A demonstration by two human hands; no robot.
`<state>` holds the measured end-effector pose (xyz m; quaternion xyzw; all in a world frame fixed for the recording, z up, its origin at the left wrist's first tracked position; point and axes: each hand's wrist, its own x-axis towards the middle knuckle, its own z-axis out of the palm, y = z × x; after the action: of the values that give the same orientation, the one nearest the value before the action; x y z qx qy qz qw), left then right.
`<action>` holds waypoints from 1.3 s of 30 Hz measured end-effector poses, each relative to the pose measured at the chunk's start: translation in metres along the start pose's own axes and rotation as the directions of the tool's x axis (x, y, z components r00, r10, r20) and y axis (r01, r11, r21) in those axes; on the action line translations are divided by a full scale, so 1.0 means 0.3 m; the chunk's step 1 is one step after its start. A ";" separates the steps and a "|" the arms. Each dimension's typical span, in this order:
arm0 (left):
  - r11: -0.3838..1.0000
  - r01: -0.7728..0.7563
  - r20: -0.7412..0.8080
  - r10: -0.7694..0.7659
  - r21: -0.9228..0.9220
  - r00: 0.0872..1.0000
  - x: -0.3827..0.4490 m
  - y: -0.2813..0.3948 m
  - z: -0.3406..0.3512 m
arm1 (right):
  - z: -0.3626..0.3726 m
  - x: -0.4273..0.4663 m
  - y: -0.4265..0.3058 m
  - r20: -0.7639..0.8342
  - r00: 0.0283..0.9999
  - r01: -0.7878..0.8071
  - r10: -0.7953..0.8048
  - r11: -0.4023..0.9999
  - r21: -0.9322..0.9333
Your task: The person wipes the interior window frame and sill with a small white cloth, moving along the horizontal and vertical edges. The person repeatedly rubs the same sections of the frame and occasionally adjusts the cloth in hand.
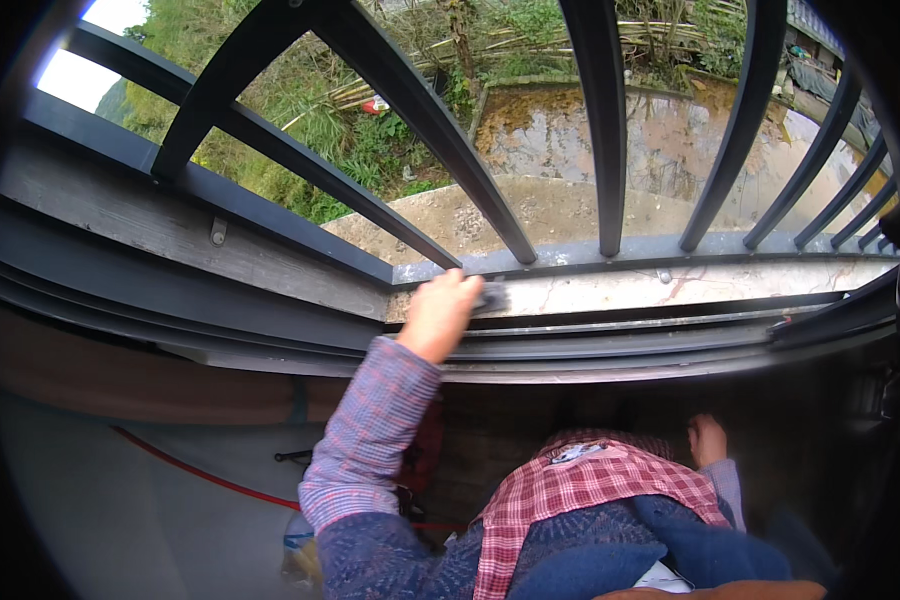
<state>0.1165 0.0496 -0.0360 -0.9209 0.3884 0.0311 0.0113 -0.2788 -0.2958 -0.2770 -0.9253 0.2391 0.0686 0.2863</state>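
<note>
My left hand [442,311] reaches forward to the window sill [570,289] near its left corner. It is shut on a small dark grey object [491,298], blurred and perhaps a cloth, which rests on the pale stone surface. Just beyond the knuckles stands the foot of a dark metal window bar [439,253]. Below the hand run the sliding-window tracks [607,341]. Down at my side hangs my right hand [709,441], away from the sill, its fingers curled and nothing visible in it.
Several dark metal bars [607,150] form a cage outside the window. A dark sliding frame [832,311] stands at the right. A red hose or cord [195,469] curves at lower left, near a clear plastic bag [300,555]. Outside lies a flooded concrete yard [540,135].
</note>
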 end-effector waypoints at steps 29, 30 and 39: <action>0.830 -0.304 -0.265 0.196 -0.468 0.944 0.041 0.163 -0.199 | -0.017 0.049 0.000 0.011 0.999 -0.052 0.052 0.999 0.000; 0.828 -0.316 -0.269 0.208 -0.464 0.940 0.067 0.233 -0.173 | -0.027 0.043 0.004 0.000 0.999 -0.034 0.034 0.999 -0.020; 0.863 -0.155 -0.533 -0.147 -0.480 0.834 -0.009 0.443 0.055 | -0.152 -0.134 0.096 0.052 0.972 -0.223 0.229 0.970 -0.095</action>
<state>0.0188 -0.0404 -0.0519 -0.8593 0.3549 -0.1355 -0.3426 -0.3285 -0.3261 -0.2429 -0.9012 0.3306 0.1404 0.2426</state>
